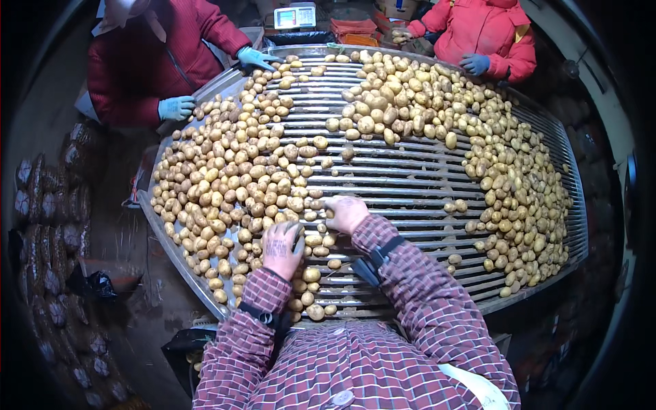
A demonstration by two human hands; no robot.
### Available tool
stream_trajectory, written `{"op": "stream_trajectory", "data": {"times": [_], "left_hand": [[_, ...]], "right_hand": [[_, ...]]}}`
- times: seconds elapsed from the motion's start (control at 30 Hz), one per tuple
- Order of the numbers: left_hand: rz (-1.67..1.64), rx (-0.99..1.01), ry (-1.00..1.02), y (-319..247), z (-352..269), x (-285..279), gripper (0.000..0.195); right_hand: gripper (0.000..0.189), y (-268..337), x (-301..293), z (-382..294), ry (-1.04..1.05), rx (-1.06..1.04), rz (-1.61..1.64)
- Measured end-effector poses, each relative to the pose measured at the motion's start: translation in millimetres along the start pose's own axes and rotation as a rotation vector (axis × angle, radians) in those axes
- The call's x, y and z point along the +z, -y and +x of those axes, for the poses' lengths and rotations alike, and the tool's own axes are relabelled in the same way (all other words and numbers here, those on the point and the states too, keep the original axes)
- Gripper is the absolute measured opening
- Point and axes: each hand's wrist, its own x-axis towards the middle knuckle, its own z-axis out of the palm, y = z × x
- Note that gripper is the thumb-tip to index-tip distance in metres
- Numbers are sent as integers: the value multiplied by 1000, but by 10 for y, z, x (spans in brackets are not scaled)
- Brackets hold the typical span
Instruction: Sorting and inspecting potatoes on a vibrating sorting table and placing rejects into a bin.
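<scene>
Before me is a slatted metal sorting table (394, 179) covered with loose potatoes (220, 159). My left hand (281, 249), in a thin work glove with printing on its back, rests over the near edge of the left-hand heap. Its fingers point away from me, and its palm side is hidden. Farther forward, my right hand (349, 212) reaches leftward across the bars. Its curled fingertips are beside a few potatoes (313, 204) at the heap's edge. Whether either hand grips a potato is hidden from above.
A second potato heap (517, 215) curves along the right and far side. One co-worker's gloved hands (177, 107) touch the far left rim; another person in a red jacket (482, 36) stands far right. A digital scale (294, 17) stands beyond. Filled net sacks (51, 205) line the left.
</scene>
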Motion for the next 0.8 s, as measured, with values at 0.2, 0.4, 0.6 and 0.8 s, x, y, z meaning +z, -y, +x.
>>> {"op": "stream_trajectory", "data": {"times": [0.2,0.4,0.6,0.8], "left_hand": [[240,257,261,108,844,396,58],[415,100,585,-216,1256,652,19],[223,29,557,224,1188,812,25],[-328,173,162,-689,768,-102,41]], "right_hand": [[57,-375,164,-636,240,64,1901],[45,-404,437,-861,2,78,1997],[50,-372,663,-731,155,-26,2449],[43,-59,518,-897,-176,-35,2159]]}}
